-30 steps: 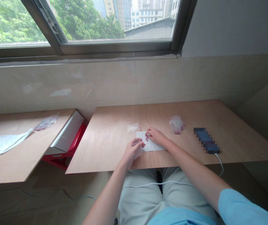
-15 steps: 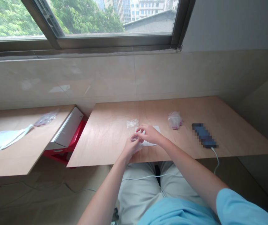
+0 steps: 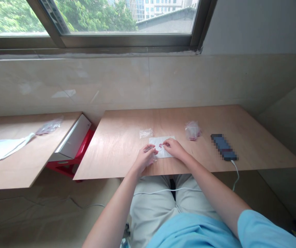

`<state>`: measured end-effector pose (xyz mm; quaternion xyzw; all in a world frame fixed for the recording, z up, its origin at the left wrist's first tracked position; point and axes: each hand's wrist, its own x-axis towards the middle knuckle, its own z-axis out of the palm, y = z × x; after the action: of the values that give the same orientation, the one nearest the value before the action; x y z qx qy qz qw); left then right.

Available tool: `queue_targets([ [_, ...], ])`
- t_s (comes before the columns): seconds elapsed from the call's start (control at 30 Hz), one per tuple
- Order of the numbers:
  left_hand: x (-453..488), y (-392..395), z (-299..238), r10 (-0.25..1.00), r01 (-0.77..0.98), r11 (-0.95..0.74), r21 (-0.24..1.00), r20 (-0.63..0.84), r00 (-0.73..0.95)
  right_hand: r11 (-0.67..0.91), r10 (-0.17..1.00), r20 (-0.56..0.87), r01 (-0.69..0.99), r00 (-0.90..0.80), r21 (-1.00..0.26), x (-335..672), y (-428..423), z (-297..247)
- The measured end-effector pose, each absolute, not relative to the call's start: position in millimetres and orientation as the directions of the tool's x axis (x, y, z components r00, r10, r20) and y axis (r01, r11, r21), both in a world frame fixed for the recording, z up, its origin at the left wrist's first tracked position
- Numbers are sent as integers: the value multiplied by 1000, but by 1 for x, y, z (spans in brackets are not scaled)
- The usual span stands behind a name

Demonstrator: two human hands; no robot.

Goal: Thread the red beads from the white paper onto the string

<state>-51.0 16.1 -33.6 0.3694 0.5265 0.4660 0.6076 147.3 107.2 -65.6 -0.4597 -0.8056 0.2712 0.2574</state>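
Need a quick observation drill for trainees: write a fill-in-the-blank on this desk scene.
The right hand rests on a ____ sheet of paper. The clear bag of red bits lies to the person's ____ of that sheet. A white cable from the phone drops over the table's ____ edge.

Missing words: white; right; front.

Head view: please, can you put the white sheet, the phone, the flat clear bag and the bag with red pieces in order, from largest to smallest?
White sheet, then phone (blurred, so its edges are unsure), then bag with red pieces, then flat clear bag.
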Motion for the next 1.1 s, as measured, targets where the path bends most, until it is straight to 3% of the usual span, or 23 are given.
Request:
queue_targets([
  [0.23,-51,15,-28,949,-141,314,939,-313,25,485,857,210,600,-470,-636,140,111,-69],
  [0.47,-49,14,-24,946,-84,324,942,-323,25,412,903,189,657,-386,-631,132,113,-74],
  [0.6,-50,14,-26,947,-70,320,945,-318,39,338,934,189,575,-304,-745,132,116,-70],
  [0.77,-48,15,-32,957,-45,289,956,-287,45,142,979,93,282,-181,-949,130,117,-47],
  [1.0,-47,14,-32,964,-33,257,966,-254,76,282,929,204,233,-310,-931,112,100,-8],
  [1.1,-46,15,-32,970,-61,223,973,-216,110,394,850,225,292,-477,-871,107,91,-4],
])
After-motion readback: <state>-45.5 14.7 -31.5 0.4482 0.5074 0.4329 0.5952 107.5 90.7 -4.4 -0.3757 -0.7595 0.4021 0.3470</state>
